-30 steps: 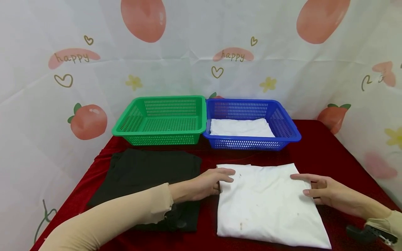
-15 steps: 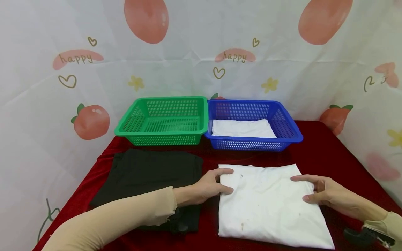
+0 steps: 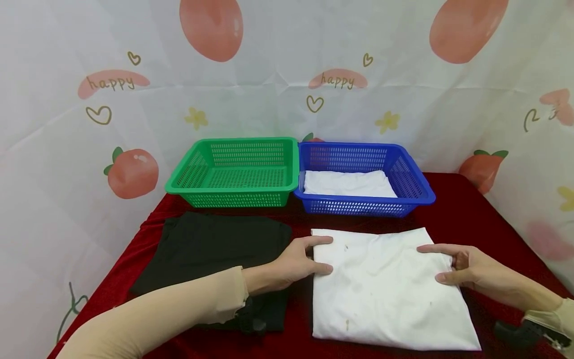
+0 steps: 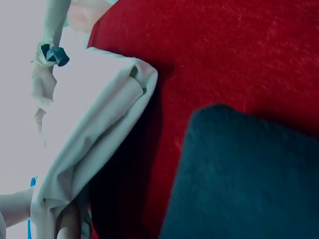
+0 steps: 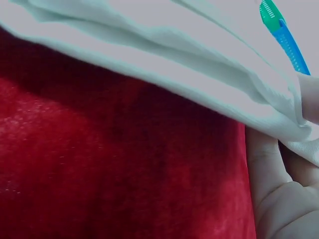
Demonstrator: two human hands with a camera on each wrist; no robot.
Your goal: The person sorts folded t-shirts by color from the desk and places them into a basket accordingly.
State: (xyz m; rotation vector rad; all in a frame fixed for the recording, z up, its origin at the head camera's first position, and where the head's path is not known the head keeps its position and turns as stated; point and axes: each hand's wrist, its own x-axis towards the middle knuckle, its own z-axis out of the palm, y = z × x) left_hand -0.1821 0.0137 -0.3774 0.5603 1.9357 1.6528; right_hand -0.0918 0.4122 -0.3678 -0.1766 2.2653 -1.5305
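Note:
A folded white garment [image 3: 381, 294] with a few small stains lies in front at the right, its layers showing along the side in the left wrist view. At its left edge my left hand [image 3: 291, 264] pinches it, thumb on top and other fingers tucked beneath. My right hand [image 3: 480, 274] grips the opposite edge in the same way. In the right wrist view, fingers [image 5: 266, 164] reach under the garment's lower layer while the thumb presses from above. The fingertips beneath the cloth are hidden.
A folded black garment [image 3: 215, 244] lies to the left, partly under my left forearm. Behind stand a green basket [image 3: 233, 190] with nothing in it and a blue basket [image 3: 367, 199] holding a folded white cloth [image 3: 347, 183]. Red velvet [image 3: 453, 209] covers the table.
My left thumb has come down on top of the white garment, and both hands have closed on its sides. Its far edge has risen slightly. The view has shifted a little.

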